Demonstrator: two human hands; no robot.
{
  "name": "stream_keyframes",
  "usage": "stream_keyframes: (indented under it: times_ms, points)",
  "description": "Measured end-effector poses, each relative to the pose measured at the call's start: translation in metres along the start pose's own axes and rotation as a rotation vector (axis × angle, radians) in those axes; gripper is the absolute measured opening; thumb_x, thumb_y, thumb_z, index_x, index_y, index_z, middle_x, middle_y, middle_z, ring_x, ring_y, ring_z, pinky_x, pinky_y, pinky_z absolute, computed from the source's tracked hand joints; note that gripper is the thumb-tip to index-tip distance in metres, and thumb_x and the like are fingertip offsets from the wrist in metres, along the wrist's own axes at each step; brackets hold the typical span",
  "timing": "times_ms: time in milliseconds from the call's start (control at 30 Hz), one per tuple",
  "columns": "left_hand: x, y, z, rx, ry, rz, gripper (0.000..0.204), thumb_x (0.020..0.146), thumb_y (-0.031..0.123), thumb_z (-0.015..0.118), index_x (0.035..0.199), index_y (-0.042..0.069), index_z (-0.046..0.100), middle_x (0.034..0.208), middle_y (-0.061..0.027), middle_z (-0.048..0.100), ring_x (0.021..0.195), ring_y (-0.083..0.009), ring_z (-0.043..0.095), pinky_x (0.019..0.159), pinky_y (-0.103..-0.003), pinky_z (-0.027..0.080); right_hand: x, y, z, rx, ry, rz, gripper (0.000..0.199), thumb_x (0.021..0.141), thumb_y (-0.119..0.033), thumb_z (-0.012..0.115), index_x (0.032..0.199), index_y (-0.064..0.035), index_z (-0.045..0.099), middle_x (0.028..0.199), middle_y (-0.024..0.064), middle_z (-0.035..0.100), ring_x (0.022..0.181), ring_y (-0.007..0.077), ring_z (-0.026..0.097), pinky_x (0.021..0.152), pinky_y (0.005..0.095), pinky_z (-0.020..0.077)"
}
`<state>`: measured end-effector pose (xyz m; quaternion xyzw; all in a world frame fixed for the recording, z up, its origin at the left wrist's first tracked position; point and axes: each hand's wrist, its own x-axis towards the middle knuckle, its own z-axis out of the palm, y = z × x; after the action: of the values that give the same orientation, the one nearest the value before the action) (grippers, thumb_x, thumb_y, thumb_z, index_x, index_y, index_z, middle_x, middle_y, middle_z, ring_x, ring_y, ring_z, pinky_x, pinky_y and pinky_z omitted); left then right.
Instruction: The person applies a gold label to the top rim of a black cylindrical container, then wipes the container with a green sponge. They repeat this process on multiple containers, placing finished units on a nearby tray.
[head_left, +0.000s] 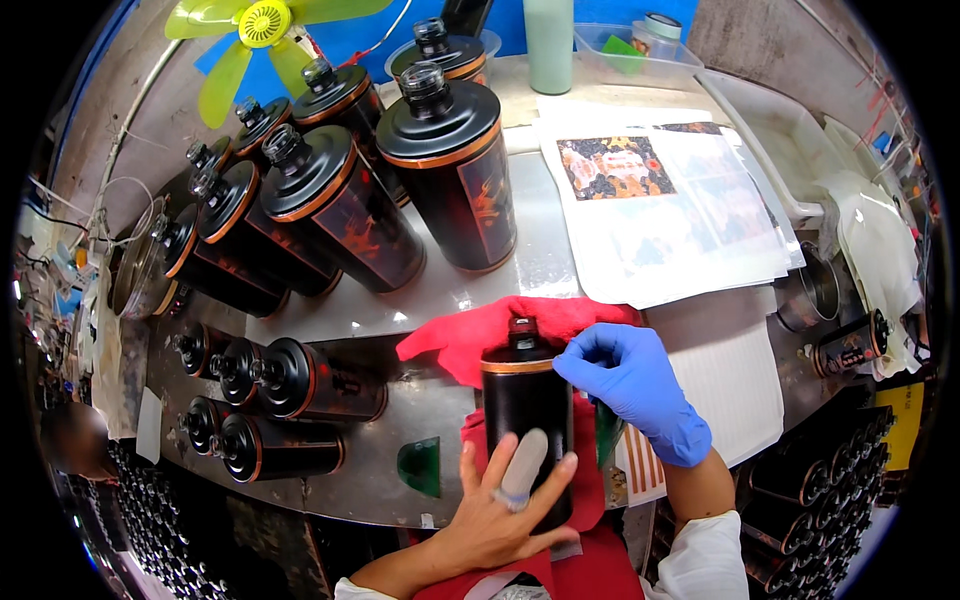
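A black bottle with a copper band round its shoulder lies on red cloth, its neck pointing away from me. My left hand, bare with a grey sleeve on one finger, rests on the bottle's lower body, fingers spread. My right hand, in a blue glove, pinches thumb and fingertips together at the right end of the copper band. Whatever the pinch holds is too small to make out. A dark green scraper shows below the glove; I cannot tell whether the hand touches it.
Several bottles stand at the back left beside a yellow-green fan. More bottles stand at left, near a green scraper. Printed sheets and a striped strip sheet lie at right. Crowded bottles fill the lower right.
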<state>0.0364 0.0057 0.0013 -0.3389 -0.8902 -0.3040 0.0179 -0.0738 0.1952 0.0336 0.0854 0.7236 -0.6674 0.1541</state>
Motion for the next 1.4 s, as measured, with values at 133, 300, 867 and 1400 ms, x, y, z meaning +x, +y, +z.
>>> stream_keyframes:
  times_ms: [133, 300, 867, 1400]
  points:
    - [-0.008, -0.026, 0.011, -0.266, 0.039, 0.000, 0.089, 0.066, 0.054, 0.074, 0.137, 0.014, 0.039, 0.145, -0.0312, 0.011, 0.133, -0.0488, 0.011, 0.101, -0.066, 0.002, 0.001, 0.006, -0.006, -0.010, 0.013, 0.019, 0.015, 0.079, -0.015, 0.069, 0.081, -0.0010, 0.065, 0.068, -0.0010, 0.060, 0.060, 0.0031, 0.051, 0.055, 0.0192, 0.0423]
    - [-0.025, -0.039, 0.010, -0.631, 0.057, -0.125, 0.106, 0.064, 0.059, 0.073, 0.141, 0.002, 0.026, 0.144, -0.0351, 0.007, 0.135, -0.0477, 0.007, 0.108, -0.053, 0.001, 0.001, 0.018, -0.019, 0.158, 0.066, 0.052, 0.017, 0.079, -0.019, 0.068, 0.081, -0.0017, 0.065, 0.070, -0.0005, 0.059, 0.057, 0.0034, 0.050, 0.051, 0.0181, 0.0401]
    - [0.095, -0.051, -0.006, -0.944, 0.597, -0.422, 0.066, 0.083, 0.006, 0.062, 0.139, 0.000, 0.027, 0.138, -0.0144, 0.035, 0.127, -0.0204, 0.033, 0.106, -0.033, 0.024, -0.051, 0.071, -0.044, 0.761, -0.001, 0.257, 0.034, 0.086, -0.016, 0.059, 0.116, -0.0020, 0.051, 0.090, 0.0062, 0.060, 0.074, 0.0144, 0.062, 0.066, 0.0259, 0.0527]
    - [0.091, -0.055, -0.006, -0.834, 0.527, -0.416, 0.074, 0.081, -0.002, 0.061, 0.142, 0.001, 0.021, 0.128, -0.0119, 0.043, 0.111, -0.0157, 0.049, 0.096, -0.029, 0.039, -0.052, 0.078, -0.029, 0.743, 0.082, 0.064, 0.047, 0.080, -0.007, 0.059, 0.125, -0.0006, 0.046, 0.110, 0.0094, 0.058, 0.097, 0.0190, 0.060, 0.087, 0.0288, 0.0488]
